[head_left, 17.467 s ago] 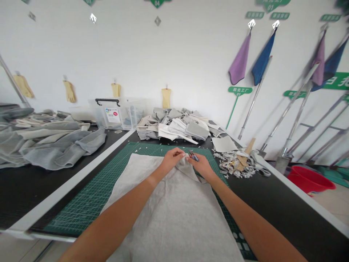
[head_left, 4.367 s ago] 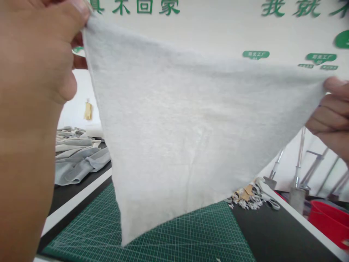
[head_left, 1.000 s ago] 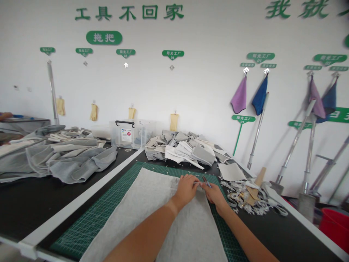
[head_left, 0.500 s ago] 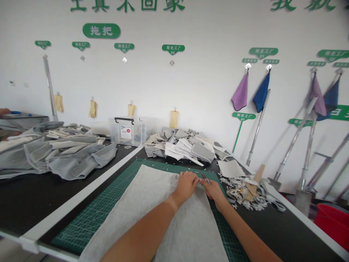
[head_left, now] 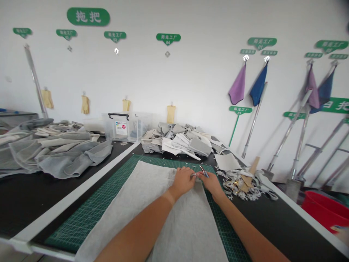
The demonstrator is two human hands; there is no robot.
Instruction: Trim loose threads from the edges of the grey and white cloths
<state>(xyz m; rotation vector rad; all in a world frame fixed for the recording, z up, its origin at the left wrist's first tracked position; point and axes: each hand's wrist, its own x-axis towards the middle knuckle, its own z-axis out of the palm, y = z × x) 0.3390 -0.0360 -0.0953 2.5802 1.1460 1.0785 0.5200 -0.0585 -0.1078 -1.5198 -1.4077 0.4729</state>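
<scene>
A large light-grey cloth (head_left: pixel 131 203) lies on a green cutting mat (head_left: pixel 81 214). My left hand (head_left: pixel 184 181) is closed on the cloth's far edge near its right corner, pinching a small fold of it. Beside it, almost touching, my right hand (head_left: pixel 209 183) has its fingertips at the same fold. A slim, shiny tool (head_left: pixel 203 170) sticks up from the right hand's grip, tilted to the left. Whether it is small snips or a pen, I cannot make out. My fingers partly hide the held edge.
Behind the mat is a heap of grey and white fabric pieces (head_left: pixel 182 142), with a clear plastic box (head_left: pixel 120 127) to its left. Larger grey cloths (head_left: pixel 68 153) pile up at left. Scraps (head_left: pixel 245 185) lie at right. A red bucket (head_left: pixel 324 211) stands beyond the table's right edge.
The view has tilted down slightly. My hands remain at the cloth's far edge, now a little further apart, with a bit of fold showing between them. The slim tool shows more above the right hand.
</scene>
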